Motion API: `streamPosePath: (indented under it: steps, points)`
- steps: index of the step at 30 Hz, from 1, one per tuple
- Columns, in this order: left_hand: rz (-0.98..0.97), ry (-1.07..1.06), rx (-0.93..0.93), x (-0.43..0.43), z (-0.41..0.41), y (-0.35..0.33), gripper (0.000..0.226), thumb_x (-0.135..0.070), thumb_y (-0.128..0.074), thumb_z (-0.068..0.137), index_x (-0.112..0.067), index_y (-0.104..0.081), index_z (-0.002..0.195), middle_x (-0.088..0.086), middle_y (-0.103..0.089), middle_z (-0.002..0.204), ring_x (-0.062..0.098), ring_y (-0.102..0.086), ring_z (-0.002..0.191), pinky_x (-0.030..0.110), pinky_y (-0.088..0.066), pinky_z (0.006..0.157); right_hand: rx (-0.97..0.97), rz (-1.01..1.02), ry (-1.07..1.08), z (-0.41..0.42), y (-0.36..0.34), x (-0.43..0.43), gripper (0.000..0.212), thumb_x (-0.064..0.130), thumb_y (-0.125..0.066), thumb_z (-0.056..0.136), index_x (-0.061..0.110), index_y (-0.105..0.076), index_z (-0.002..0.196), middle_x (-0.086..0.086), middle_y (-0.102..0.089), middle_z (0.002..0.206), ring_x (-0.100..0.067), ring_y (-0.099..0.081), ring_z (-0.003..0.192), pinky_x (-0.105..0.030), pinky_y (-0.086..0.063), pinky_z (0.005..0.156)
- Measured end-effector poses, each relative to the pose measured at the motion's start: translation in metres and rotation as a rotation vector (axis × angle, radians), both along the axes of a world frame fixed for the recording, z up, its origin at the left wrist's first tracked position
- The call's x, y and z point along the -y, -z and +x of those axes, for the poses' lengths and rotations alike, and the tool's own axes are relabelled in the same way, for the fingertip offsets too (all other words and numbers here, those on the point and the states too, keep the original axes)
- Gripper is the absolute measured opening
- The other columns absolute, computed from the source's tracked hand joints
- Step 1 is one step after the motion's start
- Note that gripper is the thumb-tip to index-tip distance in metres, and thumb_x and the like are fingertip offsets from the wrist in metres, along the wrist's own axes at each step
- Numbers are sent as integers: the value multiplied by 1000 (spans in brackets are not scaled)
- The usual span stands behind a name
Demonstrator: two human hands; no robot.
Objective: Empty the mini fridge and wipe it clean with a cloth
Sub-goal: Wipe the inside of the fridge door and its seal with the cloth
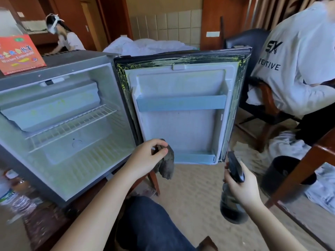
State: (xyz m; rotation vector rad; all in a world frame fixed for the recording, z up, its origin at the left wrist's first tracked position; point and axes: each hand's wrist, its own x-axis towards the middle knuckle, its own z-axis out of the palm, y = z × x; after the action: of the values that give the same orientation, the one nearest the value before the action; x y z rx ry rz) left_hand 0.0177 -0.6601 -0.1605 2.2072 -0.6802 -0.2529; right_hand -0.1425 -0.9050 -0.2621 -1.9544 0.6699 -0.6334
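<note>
The grey mini fridge [21, 82] stands open at the left, its white inside holding only a wire shelf [72, 124]. Its door [181, 113] swings out to the right with two pale blue door rails. My left hand [146, 156] grips a crumpled grey cloth [167, 163] just in front of the door's lower left corner. My right hand [241, 187] holds a dark spray bottle [233, 192] by its neck, below the door's lower right corner, nozzle pointing up toward the door.
An orange box [20, 53] lies on the fridge top. Water bottles [12, 194] stand at the lower left. A black bin [284, 174] and white cloths [290, 145] sit on the carpet at right, beside a seated person [299, 60]. Another person [61, 37] is behind the fridge.
</note>
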Motion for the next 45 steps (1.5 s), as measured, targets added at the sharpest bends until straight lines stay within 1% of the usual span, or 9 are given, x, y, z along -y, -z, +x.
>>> streamPosePath:
  steps: [7,15,22,25,29,32,35,39,45]
  points:
    - [99,-21,4,-10,-3,20,22,-34,-57,95,-35,-60,118,-19,-52,118,4,-49,109,22,-37,88,-90,65,112,-14,40,-3,13,16,-63,84,13,-51,81,-10,-60,69,-31,-61,70,-43,-50,66]
    - [133,-157,67,-60,3,29,14,-25,-57,96,-32,-61,108,-14,-57,105,8,-52,103,20,-34,81,-167,-160,-147,9,35,-43,16,23,-68,84,27,-55,92,8,-64,82,-15,-63,74,-38,-50,63]
    - [161,-371,184,-129,13,25,16,-17,-59,93,-31,-66,97,-16,-64,99,11,-58,92,22,-39,77,107,-21,-478,102,-32,-142,20,38,-60,79,31,-57,98,13,-65,82,-9,-62,77,-29,-49,69]
    - [163,-430,192,-151,16,25,15,-17,-60,93,-28,-67,100,-13,-65,101,12,-59,92,25,-43,80,178,15,-517,130,-42,-163,13,26,-62,82,33,-52,87,17,-58,69,-6,-56,64,-29,-46,62]
    - [156,-453,198,-163,18,29,15,-16,-60,93,-25,-69,102,-13,-65,100,9,-57,91,22,-40,79,107,-60,-472,134,-28,-163,28,21,-64,81,36,-42,74,13,-52,60,-8,-49,57,-30,-39,55]
    - [142,-433,176,-161,21,39,14,-16,-61,92,-26,-69,100,-12,-66,97,10,-58,88,21,-39,75,20,-60,-490,113,-2,-153,14,34,-63,79,34,-49,81,9,-60,73,-8,-57,67,-32,-45,61]
    - [112,-394,136,-148,22,51,15,-17,-61,92,-29,-68,98,-11,-66,95,11,-60,87,21,-40,73,-117,-115,-550,84,40,-136,22,46,-55,74,34,-54,93,9,-66,87,-8,-62,77,-38,-52,69]
    - [84,-309,106,-117,17,60,16,-18,-61,93,-30,-69,100,-18,-64,93,6,-59,86,21,-41,76,-240,-118,-512,50,79,-117,17,39,-57,74,34,-49,88,9,-61,78,-8,-59,69,-38,-50,63]
    - [93,-165,87,-69,4,73,17,-20,-60,94,-29,-68,106,-17,-63,98,5,-56,90,19,-39,79,-224,-62,-236,19,88,-85,25,16,-68,80,31,-48,80,8,-59,67,-9,-57,60,-34,-45,56]
